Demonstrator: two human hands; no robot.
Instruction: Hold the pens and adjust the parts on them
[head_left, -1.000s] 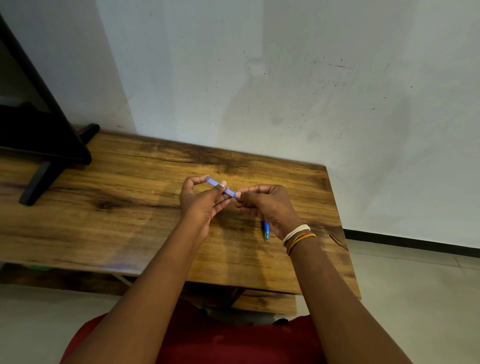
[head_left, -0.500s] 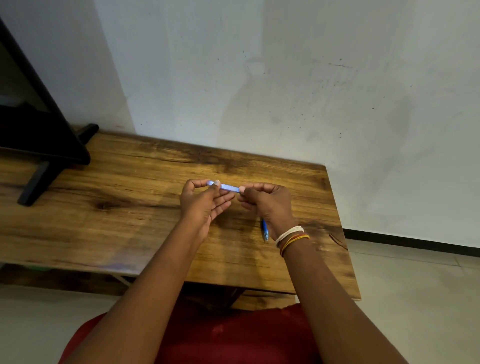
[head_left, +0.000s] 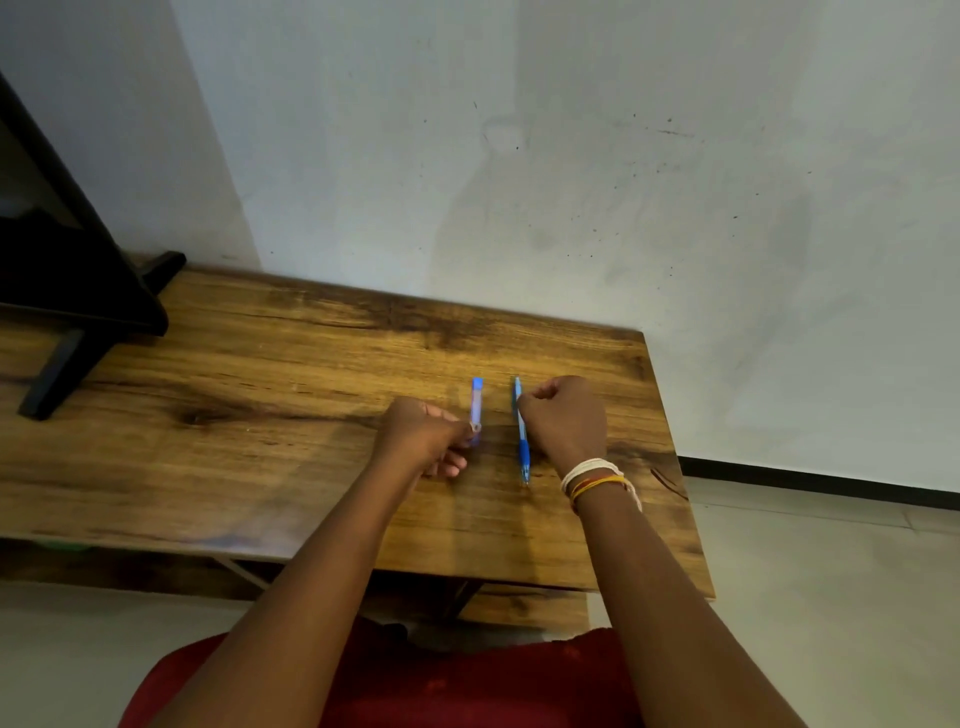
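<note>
Left hand (head_left: 423, 439) and right hand (head_left: 563, 418) sit side by side, fingers curled.

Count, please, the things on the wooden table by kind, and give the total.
Blue pens: 2, a pale blue pen and a darker blue pen
Black stand: 1
Total: 3
</note>
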